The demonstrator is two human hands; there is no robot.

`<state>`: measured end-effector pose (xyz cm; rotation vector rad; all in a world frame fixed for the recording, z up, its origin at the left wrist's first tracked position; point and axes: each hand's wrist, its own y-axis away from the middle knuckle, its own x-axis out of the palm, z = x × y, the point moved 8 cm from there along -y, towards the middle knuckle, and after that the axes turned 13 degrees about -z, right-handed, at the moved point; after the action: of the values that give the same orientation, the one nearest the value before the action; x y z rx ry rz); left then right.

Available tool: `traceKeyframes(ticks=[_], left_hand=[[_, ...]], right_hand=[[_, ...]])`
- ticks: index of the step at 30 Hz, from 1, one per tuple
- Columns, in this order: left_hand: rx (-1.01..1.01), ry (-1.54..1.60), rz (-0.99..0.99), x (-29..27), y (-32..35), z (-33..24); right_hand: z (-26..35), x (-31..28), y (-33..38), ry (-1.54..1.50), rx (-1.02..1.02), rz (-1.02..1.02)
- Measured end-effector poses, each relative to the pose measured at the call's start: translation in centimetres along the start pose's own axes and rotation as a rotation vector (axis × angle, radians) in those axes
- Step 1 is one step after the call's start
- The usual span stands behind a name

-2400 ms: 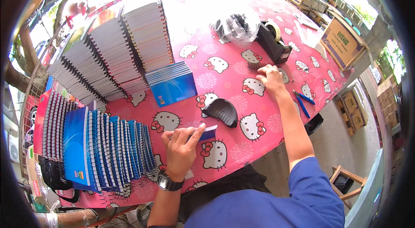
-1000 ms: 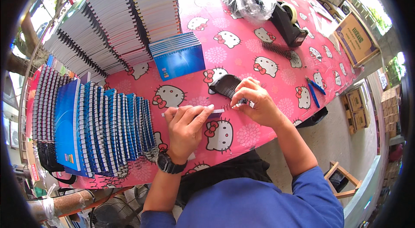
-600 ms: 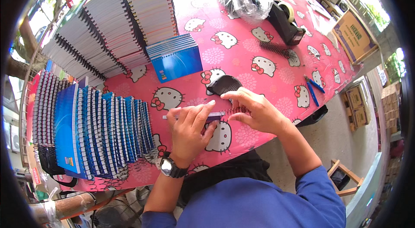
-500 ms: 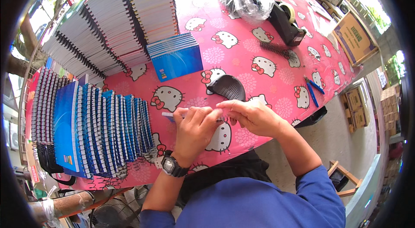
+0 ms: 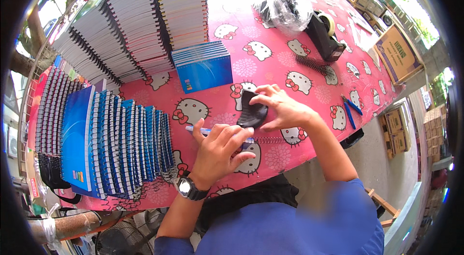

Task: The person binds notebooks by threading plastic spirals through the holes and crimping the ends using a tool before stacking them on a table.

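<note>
My left hand (image 5: 223, 145) lies over a small blue notebook (image 5: 204, 131), its fingers bent and holding it down on the table. Most of the notebook is hidden under that hand. From its right end a thin spiral coil (image 5: 270, 140) sticks out across the tablecloth. Just above, my right hand (image 5: 285, 107) has its fingers and thumb closed round the edges of a black, curved, ribbed piece (image 5: 252, 112), which is tilted up.
A row of blue spiral notebooks (image 5: 77, 134) stands at the left, with tall stacks of coil-bound pages (image 5: 135, 33) behind. Beyond my hands sits a small blue notebook stack (image 5: 203, 72). Rightward are blue-handled pliers (image 5: 352, 112), loose coils (image 5: 311, 65) and a tape dispenser (image 5: 326, 37).
My right hand has left the coil beside my left hand, moved up and taken hold of the black ribbed piece, which has turned more upright. The coil's end is now exposed.
</note>
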<state>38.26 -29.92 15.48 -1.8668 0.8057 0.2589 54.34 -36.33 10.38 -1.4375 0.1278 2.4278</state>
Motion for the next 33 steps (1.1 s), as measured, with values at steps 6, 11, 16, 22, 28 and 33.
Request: traceKeyframes(ticks=[6, 11, 16, 22, 28, 33], left_hand=[[0.024, -0.053, 0.073, -0.1, 0.2, 0.8], [-0.016, -0.12, 0.024, -1.2, 0.6, 3.0], [-0.019, -0.068, -0.002, -1.1, 0.9, 2.8], [-0.116, -0.012, -0.031, -1.1, 1.1, 3.2], [-0.503, 0.421, -0.424, -1.8, 2.3, 8.1], [-0.77, 0.66, -0.166, 1.4, 3.8, 9.1]], right_hand=[[0.9, -0.3, 0.6, -0.044, -0.051, -0.316], [3.0, -1.4, 2.9, -1.248, -0.107, -0.142], [1.9, -1.3, 3.0, -0.467, 0.151, -0.284], [2.4, -1.5, 1.8, -0.404, 0.164, -0.225], [4.0, -0.4, 1.5, -0.698, 0.11, -0.044], [5.0, -1.3, 2.7, -1.237, -0.044, -0.116]])
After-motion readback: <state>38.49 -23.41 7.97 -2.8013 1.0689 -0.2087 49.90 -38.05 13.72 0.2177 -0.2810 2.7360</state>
